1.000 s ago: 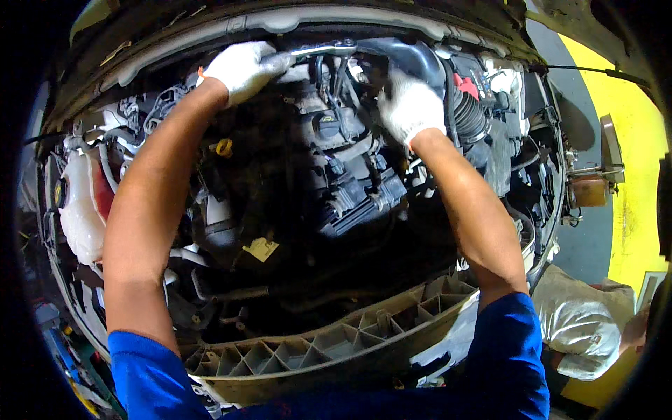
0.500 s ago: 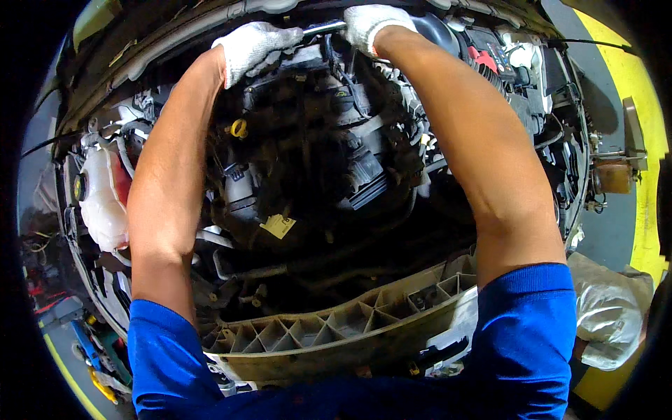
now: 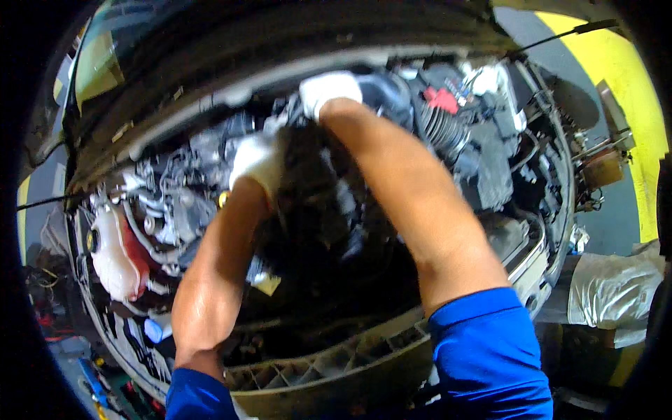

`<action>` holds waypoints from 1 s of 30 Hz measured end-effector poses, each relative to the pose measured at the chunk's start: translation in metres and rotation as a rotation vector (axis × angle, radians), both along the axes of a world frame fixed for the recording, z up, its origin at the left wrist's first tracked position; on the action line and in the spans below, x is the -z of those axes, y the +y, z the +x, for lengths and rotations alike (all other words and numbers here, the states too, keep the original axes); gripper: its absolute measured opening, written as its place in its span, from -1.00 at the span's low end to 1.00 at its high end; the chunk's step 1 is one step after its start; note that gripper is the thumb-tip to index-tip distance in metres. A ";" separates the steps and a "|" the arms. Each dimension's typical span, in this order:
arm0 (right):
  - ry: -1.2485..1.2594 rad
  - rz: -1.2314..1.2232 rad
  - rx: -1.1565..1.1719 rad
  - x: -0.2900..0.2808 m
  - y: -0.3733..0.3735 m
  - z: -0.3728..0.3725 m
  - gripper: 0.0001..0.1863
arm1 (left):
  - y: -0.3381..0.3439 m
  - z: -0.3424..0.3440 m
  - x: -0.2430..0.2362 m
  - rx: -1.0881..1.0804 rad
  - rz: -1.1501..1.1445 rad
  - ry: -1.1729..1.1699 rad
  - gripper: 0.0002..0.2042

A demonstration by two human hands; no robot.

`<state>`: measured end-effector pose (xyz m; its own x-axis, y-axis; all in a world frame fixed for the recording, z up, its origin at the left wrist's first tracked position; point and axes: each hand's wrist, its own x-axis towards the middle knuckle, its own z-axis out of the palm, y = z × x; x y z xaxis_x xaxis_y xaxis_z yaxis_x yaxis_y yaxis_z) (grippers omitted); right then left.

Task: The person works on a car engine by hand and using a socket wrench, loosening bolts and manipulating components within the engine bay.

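I view left hand [image 3: 255, 159] above engine [image 3: 346, 198], right hand [image 3: 330, 91] near black air duct [image 3: 392, 99]; gloves blurred, finger spread and grip I cannot tell.

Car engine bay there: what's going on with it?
A person in white gloves and blue sleeves is leaning over the engine bay with both hands inside. The right hand is at the far side, against or just beside a curved black plastic part. The left hand is nearer the person, over the engine. Blur and shadow hide whether either hand holds anything. A whitish reservoir sits at the bay's left side.
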<state>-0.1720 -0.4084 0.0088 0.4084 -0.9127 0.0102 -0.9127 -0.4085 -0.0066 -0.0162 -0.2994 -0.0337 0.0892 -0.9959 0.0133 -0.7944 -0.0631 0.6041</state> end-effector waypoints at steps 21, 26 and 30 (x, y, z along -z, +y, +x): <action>0.179 0.004 0.053 -0.002 0.016 0.011 -0.71 | -0.028 0.073 -0.015 0.190 -0.095 -0.240 -0.65; 0.207 -0.017 -0.045 -0.008 0.013 0.000 -0.71 | 0.004 0.031 -0.003 -0.086 -0.023 -0.150 -0.51; 0.025 -0.125 -0.138 0.008 -0.002 -0.016 -0.68 | 0.056 -0.038 -0.022 -0.223 0.043 -0.050 -0.53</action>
<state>-0.1881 -0.4104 0.0010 0.5311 -0.8403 0.1088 -0.8473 -0.5259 0.0738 -0.0546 -0.2437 -0.0116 0.3070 -0.9515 -0.0190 -0.7869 -0.2650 0.5573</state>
